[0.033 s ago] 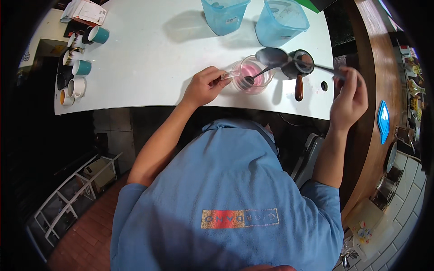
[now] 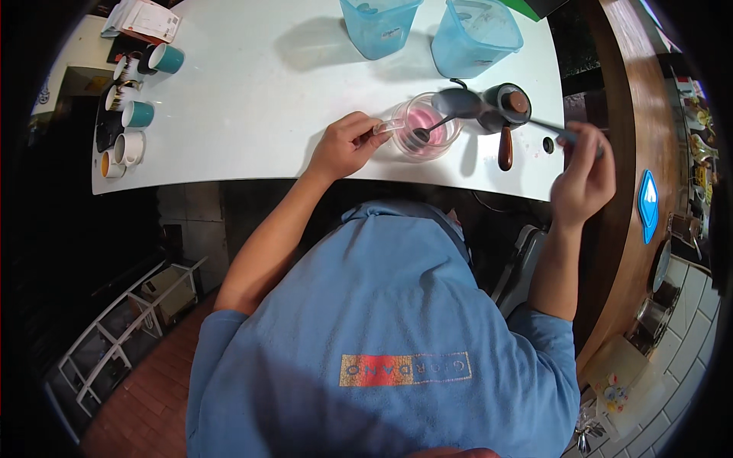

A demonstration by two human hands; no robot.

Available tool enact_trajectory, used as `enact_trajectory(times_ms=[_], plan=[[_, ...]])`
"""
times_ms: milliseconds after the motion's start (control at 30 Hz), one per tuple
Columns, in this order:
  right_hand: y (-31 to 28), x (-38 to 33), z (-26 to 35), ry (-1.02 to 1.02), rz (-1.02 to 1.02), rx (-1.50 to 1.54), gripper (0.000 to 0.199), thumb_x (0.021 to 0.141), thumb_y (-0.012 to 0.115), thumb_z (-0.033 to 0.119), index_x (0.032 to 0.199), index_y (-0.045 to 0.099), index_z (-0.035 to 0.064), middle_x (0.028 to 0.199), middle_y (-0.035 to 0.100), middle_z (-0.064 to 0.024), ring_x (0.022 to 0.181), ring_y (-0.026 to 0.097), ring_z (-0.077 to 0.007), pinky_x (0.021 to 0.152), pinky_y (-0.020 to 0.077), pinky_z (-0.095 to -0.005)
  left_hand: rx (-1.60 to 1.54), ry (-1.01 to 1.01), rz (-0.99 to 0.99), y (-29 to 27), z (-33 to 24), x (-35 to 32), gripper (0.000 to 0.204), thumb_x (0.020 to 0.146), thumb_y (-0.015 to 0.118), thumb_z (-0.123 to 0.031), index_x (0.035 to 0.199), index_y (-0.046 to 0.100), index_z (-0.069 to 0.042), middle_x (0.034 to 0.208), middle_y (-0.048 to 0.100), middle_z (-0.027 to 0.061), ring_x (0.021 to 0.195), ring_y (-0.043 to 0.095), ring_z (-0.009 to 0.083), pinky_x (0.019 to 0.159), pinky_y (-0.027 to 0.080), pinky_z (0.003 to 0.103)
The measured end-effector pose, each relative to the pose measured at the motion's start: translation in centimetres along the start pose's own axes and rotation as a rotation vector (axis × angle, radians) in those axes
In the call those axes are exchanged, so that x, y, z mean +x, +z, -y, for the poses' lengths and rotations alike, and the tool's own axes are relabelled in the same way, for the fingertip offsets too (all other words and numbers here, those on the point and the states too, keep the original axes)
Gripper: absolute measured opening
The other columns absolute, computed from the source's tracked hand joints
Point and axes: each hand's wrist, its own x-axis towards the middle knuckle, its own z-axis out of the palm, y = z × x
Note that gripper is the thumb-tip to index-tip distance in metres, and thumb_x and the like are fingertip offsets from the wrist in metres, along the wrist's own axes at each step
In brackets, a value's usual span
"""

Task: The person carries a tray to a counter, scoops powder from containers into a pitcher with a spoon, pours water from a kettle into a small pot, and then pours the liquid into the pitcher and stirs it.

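Observation:
My left hand (image 2: 347,145) grips the handle of a clear glass mug (image 2: 447,153) on the white table. Pink liquid or residue shows inside it. A small dark spoon (image 2: 421,135) leans in the mug, its upper end hidden. My right hand (image 2: 586,175) pinches the end of a long-handled black spoon (image 2: 456,102), slightly blurred. Its wide bowl hovers over the mug's right rim, and the handle passes above a small black pot (image 2: 495,120) with a brown wooden handle. Whether the bowl touches the rim, I cannot tell.
Two translucent blue containers (image 2: 379,37) stand at the far side of the white table (image 2: 244,114). Several cups (image 2: 138,114) line its left edge. A wooden counter (image 2: 622,153) runs along the right, with a blue diamond-shaped object (image 2: 648,204) on it.
My right hand has shifted slightly left, with the long-handled spoon tilting a little and its bowl dropping slightly. My left hand and the mug stay put.

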Motion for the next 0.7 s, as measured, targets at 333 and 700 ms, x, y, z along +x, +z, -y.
enact_trajectory(times_ms=[333,700], plan=[[0.3,2.0,0.7,-0.206,-0.128,0.140,0.025,0.099,0.050,0.012,0.101,0.059,-0.0108,0.090,0.065,-0.0165,0.070,0.063,-0.0161,0.067,0.0530,-0.0258,0.030,0.014,0.004,-0.2,0.1,0.1,0.017,0.084,0.072,-0.016,0.091,0.067,-0.001,0.073,0.058,0.0066,0.057,0.052,0.0137,0.054,0.044,0.026],[13.0,8.9,1.1,-0.299,0.039,-0.041,0.023,0.091,0.061,0.017,0.093,0.066,-0.0048,0.072,0.065,-0.0114,0.060,0.059,-0.0186,0.056,0.0441,-0.0314,0.029,0.016,-0.012,0.2,0.5,-0.3,0.019,0.081,0.073,-0.015,0.095,0.068,-0.003,0.078,0.061,0.0073,0.058,0.057,0.0164,0.055,0.047,0.029]])
